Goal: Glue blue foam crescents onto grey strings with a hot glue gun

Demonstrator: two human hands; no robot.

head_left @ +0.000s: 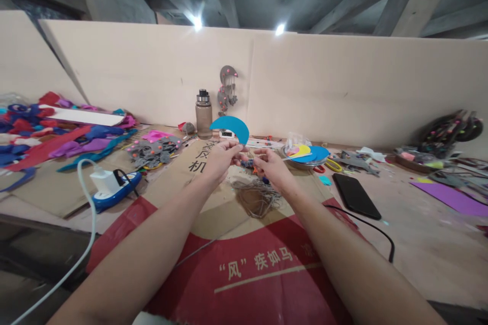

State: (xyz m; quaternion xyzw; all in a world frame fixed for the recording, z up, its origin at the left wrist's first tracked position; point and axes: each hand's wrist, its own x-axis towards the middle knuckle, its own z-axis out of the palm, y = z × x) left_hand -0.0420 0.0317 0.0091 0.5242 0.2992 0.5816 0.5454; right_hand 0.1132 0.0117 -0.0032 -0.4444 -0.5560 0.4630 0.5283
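A blue crescent-shaped piece [233, 126], felt or paper by its look, stands up above my left hand [224, 161]. The thumb and fingers of that hand pinch the crescent near its lower right tip. My right hand [270, 166] is level with it, a small gap away, fingers pressed together in a pinch. Whatever lies between those fingertips is too small to make out. Below both hands, a loose tangle of grey cord [257, 194] rests on a printed cardboard sheet [263, 284].
Left are a blue power strip [117, 192], pinned grey felt pieces [154, 151] and coloured scraps [76, 144]. A bottle [204, 116] stands behind, near a hanging grey crescent ornament [227, 86]. On the right are blue discs [314, 154], yellow-handled scissors [334, 165] and a black phone [356, 195].
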